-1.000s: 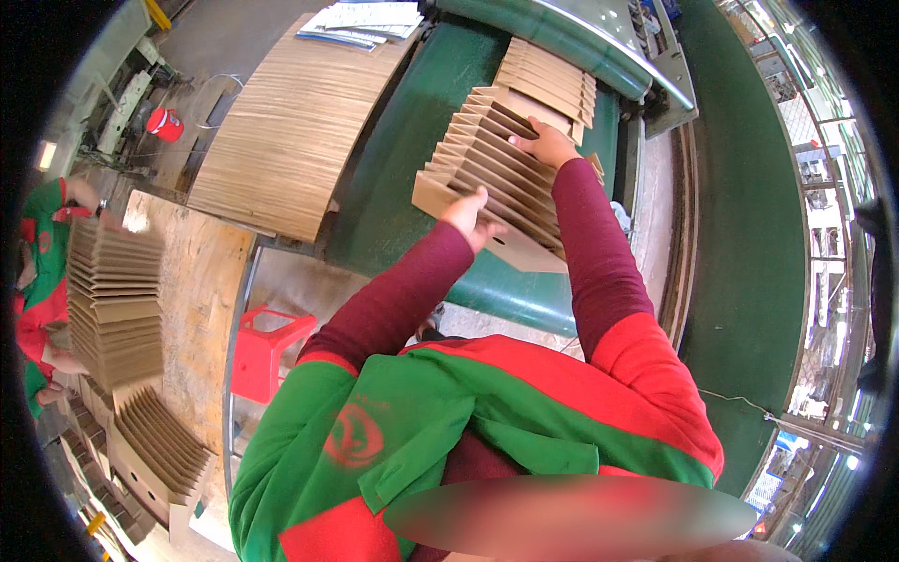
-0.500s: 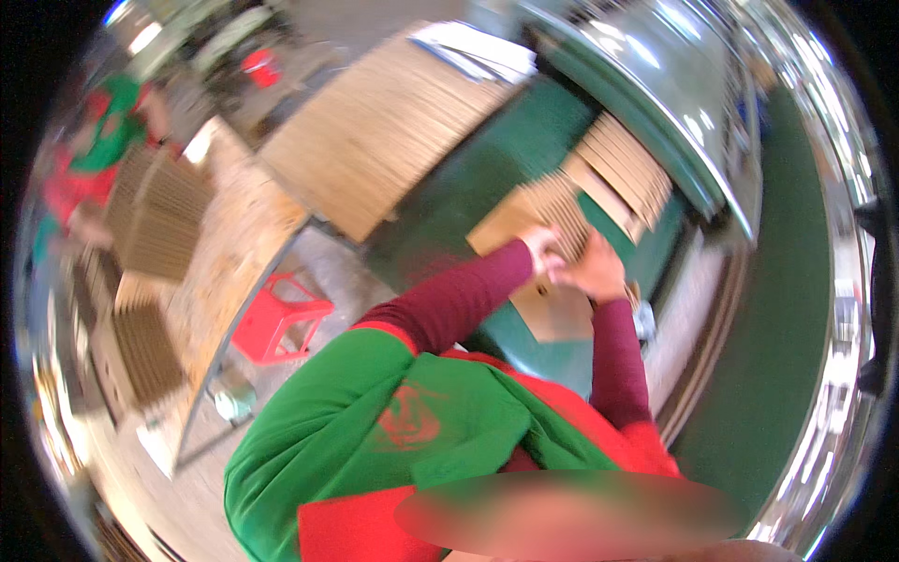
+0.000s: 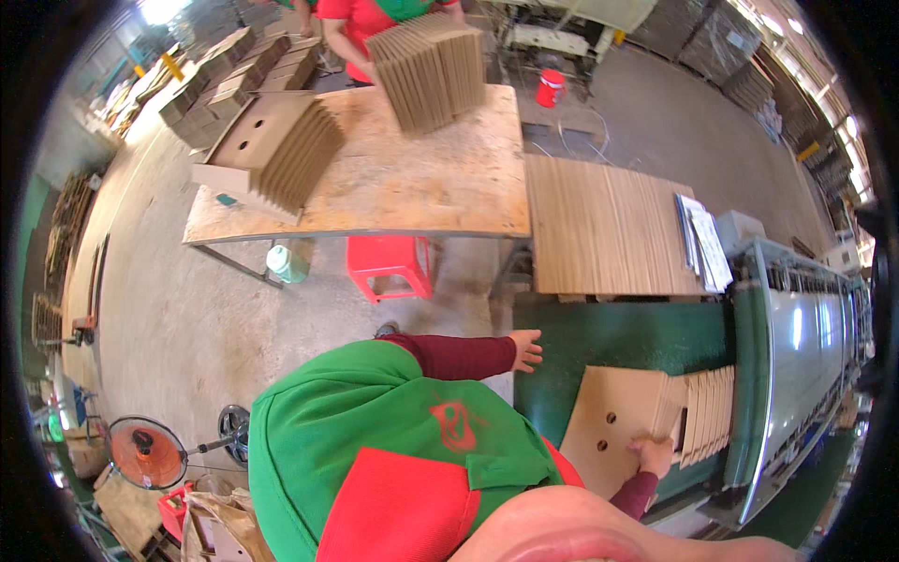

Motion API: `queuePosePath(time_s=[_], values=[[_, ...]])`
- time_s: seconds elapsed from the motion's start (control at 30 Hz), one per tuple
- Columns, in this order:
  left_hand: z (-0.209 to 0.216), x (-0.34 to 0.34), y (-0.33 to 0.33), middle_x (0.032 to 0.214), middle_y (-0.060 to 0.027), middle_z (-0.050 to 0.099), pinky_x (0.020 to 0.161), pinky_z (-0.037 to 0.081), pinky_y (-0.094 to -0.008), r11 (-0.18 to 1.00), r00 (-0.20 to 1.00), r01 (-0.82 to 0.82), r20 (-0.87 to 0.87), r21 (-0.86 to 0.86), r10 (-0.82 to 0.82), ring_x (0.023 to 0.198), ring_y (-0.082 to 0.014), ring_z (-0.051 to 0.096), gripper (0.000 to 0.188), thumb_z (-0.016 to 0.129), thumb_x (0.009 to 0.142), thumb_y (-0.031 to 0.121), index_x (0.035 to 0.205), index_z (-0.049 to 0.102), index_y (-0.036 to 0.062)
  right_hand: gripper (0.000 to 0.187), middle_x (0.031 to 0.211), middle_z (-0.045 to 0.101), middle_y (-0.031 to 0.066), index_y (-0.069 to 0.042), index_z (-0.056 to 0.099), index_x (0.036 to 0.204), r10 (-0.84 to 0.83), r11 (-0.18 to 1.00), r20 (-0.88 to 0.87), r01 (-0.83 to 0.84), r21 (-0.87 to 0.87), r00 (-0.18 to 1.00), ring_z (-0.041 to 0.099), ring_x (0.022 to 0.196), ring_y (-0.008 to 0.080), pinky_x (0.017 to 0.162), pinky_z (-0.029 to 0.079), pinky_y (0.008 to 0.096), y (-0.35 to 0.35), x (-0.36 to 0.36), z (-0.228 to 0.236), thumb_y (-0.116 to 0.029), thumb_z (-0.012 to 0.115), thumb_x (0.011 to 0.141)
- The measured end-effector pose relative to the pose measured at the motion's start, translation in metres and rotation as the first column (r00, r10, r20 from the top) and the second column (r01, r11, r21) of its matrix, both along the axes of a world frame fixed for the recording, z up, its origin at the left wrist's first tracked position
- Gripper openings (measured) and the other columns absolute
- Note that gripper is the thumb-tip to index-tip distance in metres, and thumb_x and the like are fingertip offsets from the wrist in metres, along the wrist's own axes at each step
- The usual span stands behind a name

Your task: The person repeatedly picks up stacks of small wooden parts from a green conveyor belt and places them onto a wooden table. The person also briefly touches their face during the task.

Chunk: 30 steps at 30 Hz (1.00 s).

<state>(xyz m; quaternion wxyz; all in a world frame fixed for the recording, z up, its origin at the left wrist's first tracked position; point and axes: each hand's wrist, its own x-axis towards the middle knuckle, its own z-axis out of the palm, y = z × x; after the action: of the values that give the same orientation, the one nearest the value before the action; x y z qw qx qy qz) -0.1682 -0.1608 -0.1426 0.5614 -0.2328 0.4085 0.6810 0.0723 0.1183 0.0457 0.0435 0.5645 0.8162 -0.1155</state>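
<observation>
My left hand is held out over the near edge of the green belt, empty, with its fingers spread. On the belt at the right lies a fanned stack of folded cardboard boxes, its top piece showing two round holes. My right hand grips the near right side of this stack, fingers on the upper face; the rest of the grip is hidden. Touching the stack on its right is a second overlapping row of cardboard pieces, beside the machine.
A wooden table carries fanned cardboard; behind it a co-worker holds another stack. A brown board with papers adjoins the belt. A red stool, a fan and a machine stand around.
My left hand has left the cardboard stack and opened, moving left. My right hand stays at the stack, which now lies on the belt. The view has swung left toward the wooden table.
</observation>
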Motion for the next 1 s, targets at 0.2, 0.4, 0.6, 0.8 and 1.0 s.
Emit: queuePosePath(time_s=[0.2,0.4,0.6,0.8,1.0], values=[[0.001,-0.092,-0.206,0.109,-0.0093,0.059,0.075,0.047,-0.0464,0.893,0.891,-0.450,-0.079,-0.018,0.447,0.095,-0.0277,0.059,0.035,0.051,0.089,0.035,0.115,0.051,0.0119,0.033,0.076,0.067,0.0190,0.008,0.063,0.082,-0.186,0.913,-0.442,-0.011,-0.407,0.877,0.065,0.062,0.0311,0.063,0.054,0.0405,0.008,0.030,-0.050,-0.011,0.068,0.055],[0.047,-0.152,-0.449,0.075,-0.0066,0.061,0.054,0.046,-0.0372,0.265,0.245,-0.964,-0.353,0.009,0.903,0.066,-0.0204,0.058,0.023,0.046,0.089,0.025,0.096,0.057,0.0066,0.032,0.093,0.064,0.0158,0.006,0.061,0.097,-0.297,0.923,-0.658,0.032,-0.382,0.692,0.062,0.077,0.0304,0.073,0.053,0.0436,-0.133,-0.024,-0.033,-0.012,0.059,0.071],[0.157,-0.190,-0.639,0.126,-0.0117,0.050,0.071,0.047,-0.0378,0.075,-0.128,-0.945,-0.574,0.317,0.809,0.090,-0.0215,0.057,0.079,0.050,0.086,0.062,0.138,0.028,0.0066,0.041,0.114,0.059,0.0151,0.003,0.054,0.116,-0.449,0.661,-0.840,-0.520,-0.541,0.304,0.058,0.102,0.0297,0.089,0.049,0.0435,-0.368,-0.217,0.076,-0.020,0.055,0.082],[0.215,-0.225,-0.672,0.095,-0.0086,0.060,0.052,0.050,-0.0328,0.185,0.054,-0.975,-0.683,0.121,0.728,0.066,-0.0182,0.060,0.052,0.069,0.080,0.034,0.118,0.045,0.0065,0.054,0.126,0.054,0.0128,-0.005,0.046,0.129,-0.594,-0.053,-0.732,-0.925,-0.377,0.332,0.053,0.113,0.0295,0.098,0.041,0.0428,-0.545,-0.422,0.163,-0.041,0.049,0.089],[0.219,-0.235,-0.663,0.079,-0.0100,0.061,0.041,0.050,-0.0303,0.132,-0.007,-0.983,-0.744,0.128,0.668,0.057,-0.0179,0.061,0.044,0.077,0.074,0.020,0.103,0.049,-0.0003,0.047,0.120,0.058,0.0114,-0.006,0.050,0.125,-0.519,-0.123,-0.781,-0.934,-0.335,0.348,0.057,0.107,0.0286,0.092,0.047,0.0425,-0.694,-0.544,0.172,-0.026,0.061,0.084]])
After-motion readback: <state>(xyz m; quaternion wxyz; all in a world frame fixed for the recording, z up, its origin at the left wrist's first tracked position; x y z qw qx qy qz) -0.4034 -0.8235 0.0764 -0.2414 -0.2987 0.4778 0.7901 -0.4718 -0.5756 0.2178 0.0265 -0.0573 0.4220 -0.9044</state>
